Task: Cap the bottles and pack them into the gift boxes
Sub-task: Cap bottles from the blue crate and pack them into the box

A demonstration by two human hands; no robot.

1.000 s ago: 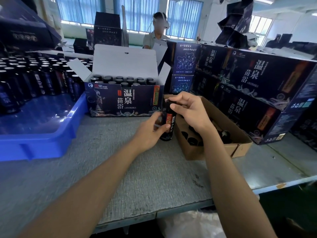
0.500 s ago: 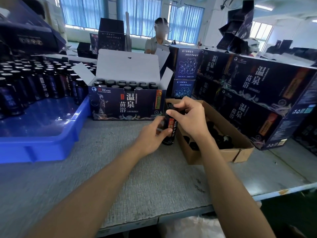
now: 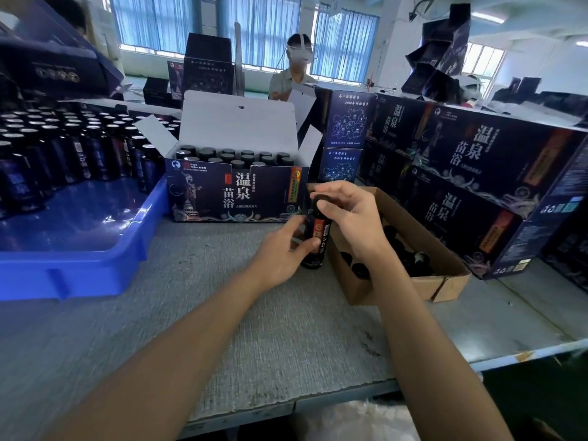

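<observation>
A small dark bottle with a red label (image 3: pixel 319 232) stands upright on the grey textured tabletop (image 3: pixel 222 313). The left hand (image 3: pixel 280 253) has its grip closed round the bottle's body. The right hand (image 3: pixel 350 218) pinches a round black cap (image 3: pixel 320 198) at the bottle's neck between thumb and fingertips. Whether the cap is seated square cannot be told.

If the twist starts with the cap tilted, I judge it could cross-thread, and the bottle might leak once packed. If the left hold slackens, the bottle may skid or tip against the carton beside it.

That open brown cardboard carton (image 3: pixel 359 291), just right of the bottle, holds a low heap of loose black caps (image 3: pixel 410 259). Behind the hands, an open dark-blue printed gift box (image 3: pixel 235 198) with raised white flaps holds rows of upright capped bottles (image 3: pixel 235 155). It looks nearly full, so forcing another in could jostle its neighbours.

On the left, a blue plastic tray (image 3: pixel 79 265) is crowded at its far end with upright dark bottles (image 3: pixel 63 148), seemingly uncapped. Closed gift boxes (image 3: pixel 477 173) are stacked to the right.
</observation>
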